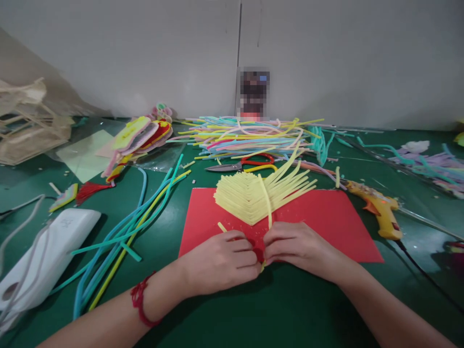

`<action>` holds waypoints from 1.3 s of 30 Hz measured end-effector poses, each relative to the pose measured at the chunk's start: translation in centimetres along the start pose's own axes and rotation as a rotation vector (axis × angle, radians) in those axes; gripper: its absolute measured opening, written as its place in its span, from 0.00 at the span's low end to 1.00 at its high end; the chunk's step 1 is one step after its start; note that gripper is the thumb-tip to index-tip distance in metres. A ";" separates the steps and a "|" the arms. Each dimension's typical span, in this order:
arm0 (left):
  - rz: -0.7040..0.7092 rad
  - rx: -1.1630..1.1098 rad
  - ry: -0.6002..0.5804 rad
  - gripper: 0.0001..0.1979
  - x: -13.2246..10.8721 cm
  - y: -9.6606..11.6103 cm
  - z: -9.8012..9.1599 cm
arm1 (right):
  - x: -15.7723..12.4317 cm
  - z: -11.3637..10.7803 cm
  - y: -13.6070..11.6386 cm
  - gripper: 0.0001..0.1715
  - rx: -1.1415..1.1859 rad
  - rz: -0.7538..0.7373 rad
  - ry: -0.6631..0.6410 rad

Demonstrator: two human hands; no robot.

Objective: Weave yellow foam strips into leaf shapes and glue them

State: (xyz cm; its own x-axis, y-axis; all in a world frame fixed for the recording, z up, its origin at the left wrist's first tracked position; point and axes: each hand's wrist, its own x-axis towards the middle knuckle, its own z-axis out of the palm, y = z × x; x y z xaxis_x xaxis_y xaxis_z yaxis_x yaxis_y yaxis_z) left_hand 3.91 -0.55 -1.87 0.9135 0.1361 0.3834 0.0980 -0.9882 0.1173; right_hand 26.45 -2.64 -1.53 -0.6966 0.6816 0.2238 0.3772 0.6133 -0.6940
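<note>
A: Where is the yellow strip (268, 205)?

B: It runs from the near middle of the red sheet (326, 217) up across the fan of yellow strips (250, 198). Its near end goes into the right hand (297, 246), whose fingers are closed around it. A yellow tip pokes out just below, between the two hands.

A: And the left hand (221, 261)?

B: It is curled closed, with its fingertips against the right one's. I cannot tell if it grips the strip too. A red bracelet (139, 297) sits on its wrist.

A: What lies around the sheet?

B: The sheet is flat on the green counter (290, 309). Just beyond the fan lie scissors (239, 166) with red handles, and farther back a pile of coloured strips (246, 135). To the right, a yellow glue gun (377, 208) lies just beside the sheet's far corner. To the left, a bundle of blue and yellow cords (137, 212) trails toward the near edge, and a white device (47, 251) rests farther left.
</note>
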 end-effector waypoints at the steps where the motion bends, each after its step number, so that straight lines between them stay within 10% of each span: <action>1: 0.006 0.000 -0.002 0.09 0.0 0.0 -0.1 | 0.0 0.0 -0.1 0.12 0.009 0.005 -0.003; 39: -0.079 -0.034 0.046 0.12 -0.4 -1.0 -0.3 | -0.2 -0.1 -0.1 0.11 -0.296 -0.062 0.110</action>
State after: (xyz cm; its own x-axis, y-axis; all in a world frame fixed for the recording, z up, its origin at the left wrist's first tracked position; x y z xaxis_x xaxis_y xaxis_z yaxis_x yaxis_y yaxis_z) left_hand 3.31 0.45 -1.91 0.8842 0.2177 0.4134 0.1553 -0.9714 0.1794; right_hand 26.62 -2.76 -1.46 -0.6597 0.6684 0.3436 0.5085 0.7336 -0.4509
